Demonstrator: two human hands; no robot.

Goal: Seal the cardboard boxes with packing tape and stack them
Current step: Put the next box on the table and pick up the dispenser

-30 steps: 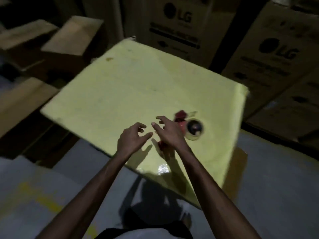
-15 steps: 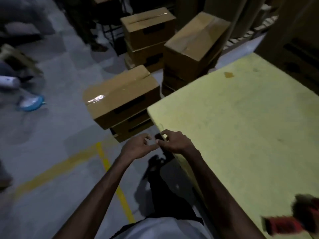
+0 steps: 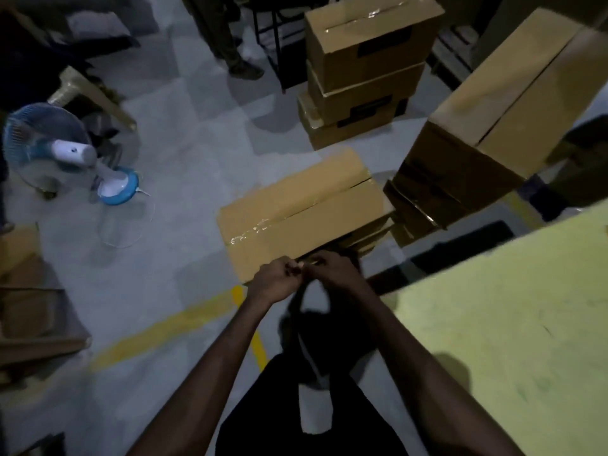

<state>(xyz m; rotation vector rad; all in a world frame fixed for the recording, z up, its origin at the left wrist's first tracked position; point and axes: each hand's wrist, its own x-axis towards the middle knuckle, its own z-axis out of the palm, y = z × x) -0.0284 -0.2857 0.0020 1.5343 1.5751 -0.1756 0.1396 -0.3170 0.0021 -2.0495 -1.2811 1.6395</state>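
Observation:
My left hand [image 3: 276,283] and my right hand [image 3: 332,271] meet in front of me, fingers curled and fingertips touching. A tiny pale speck shows between them; I cannot tell what it is. Just beyond the hands a cardboard box [image 3: 296,218] lies on a lower box, its top seam covered in shiny clear tape. Farther back stands a stack of three taped boxes [image 3: 368,60]. To the right another box [image 3: 500,100] tops a dark stack. The tape dispenser is out of view.
A yellow-topped table [image 3: 510,324] fills the lower right. A blue and white fan [image 3: 49,143] stands on the grey floor at left, with flattened cardboard [image 3: 29,307] below it. Another person's legs [image 3: 227,37] stand at the top. A yellow line [image 3: 171,327] crosses the floor.
My view has swung left from the yellow table and the red tape dispenser to the floor and boxes. Both hands stayed together in front of me and closed tighter.

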